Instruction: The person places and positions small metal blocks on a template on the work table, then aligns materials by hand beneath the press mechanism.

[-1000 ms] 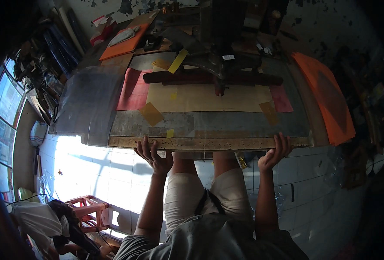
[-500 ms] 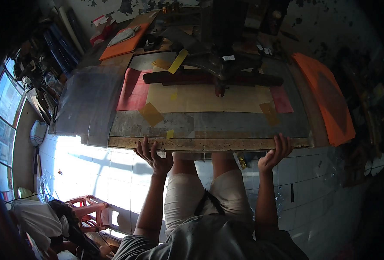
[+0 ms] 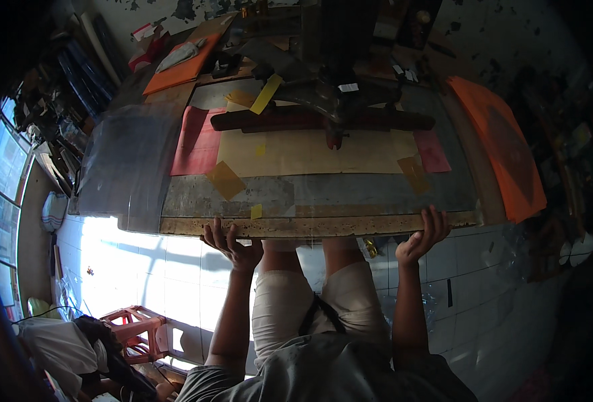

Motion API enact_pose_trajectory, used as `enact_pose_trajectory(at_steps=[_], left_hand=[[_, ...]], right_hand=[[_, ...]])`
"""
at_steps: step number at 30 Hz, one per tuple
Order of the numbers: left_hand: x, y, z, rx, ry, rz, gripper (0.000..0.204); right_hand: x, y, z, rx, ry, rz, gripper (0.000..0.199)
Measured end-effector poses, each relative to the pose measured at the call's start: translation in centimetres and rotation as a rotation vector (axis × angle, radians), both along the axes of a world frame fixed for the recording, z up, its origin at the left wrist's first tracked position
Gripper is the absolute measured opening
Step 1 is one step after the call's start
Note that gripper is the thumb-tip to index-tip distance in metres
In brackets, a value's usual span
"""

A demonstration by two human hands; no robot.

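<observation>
My left hand (image 3: 233,246) grips the near edge at the left, its fingers bent up over the worn wooden strip (image 3: 350,228) and a little apart. Farther right, my right hand (image 3: 425,236) clasps the same strip. Clear film seems to hang just below the strip between my hands; whether my fingers pinch it I cannot tell. Beyond lies the grey work surface (image 3: 350,195) with a long tan sheet (image 3: 296,157), a red sheet (image 3: 199,144) and a pink sheet (image 3: 432,151). Yellow and brown tape pieces (image 3: 226,179) sit around them.
A dark metal press (image 3: 330,110) stands over the sheets. Clear plastic sheets (image 3: 125,167) overhang the left side, and orange sheets (image 3: 504,151) lie at the right. A pink stool (image 3: 136,333) stands on the white tiled floor at lower left. Another person sits beside it.
The table and press appear slightly farther left and lower in the picture. Both my hands stay at the wooden edge, with almost the same hold.
</observation>
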State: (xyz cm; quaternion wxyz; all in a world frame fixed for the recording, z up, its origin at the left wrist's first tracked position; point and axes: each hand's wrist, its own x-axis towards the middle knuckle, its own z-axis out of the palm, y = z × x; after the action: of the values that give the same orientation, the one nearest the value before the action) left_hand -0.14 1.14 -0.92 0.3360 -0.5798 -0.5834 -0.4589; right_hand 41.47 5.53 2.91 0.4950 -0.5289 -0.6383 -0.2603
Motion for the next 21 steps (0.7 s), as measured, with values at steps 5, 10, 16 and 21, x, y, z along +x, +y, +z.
enact_pose_trajectory(at_steps=[5,10,16,21], left_hand=[[0.1,0.1,0.0,0.024,0.012,0.007,0.06],[0.1,0.1,0.0,0.03,0.01,-0.003,0.061],[0.2,0.0,0.4,0.012,-0.004,0.0,0.061],[0.2,-0.6,0.5,-0.02,-0.028,-0.026,0.062]], right_hand=[[0.1,0.1,-0.3,0.011,0.012,0.0,0.057],[0.2,0.1,-0.2,0.018,0.013,0.003,0.057],[0.2,-0.3,1.0,-0.019,-0.028,0.019,0.056],[0.4,-1.3,1.1,-0.103,-0.003,0.021,0.058]])
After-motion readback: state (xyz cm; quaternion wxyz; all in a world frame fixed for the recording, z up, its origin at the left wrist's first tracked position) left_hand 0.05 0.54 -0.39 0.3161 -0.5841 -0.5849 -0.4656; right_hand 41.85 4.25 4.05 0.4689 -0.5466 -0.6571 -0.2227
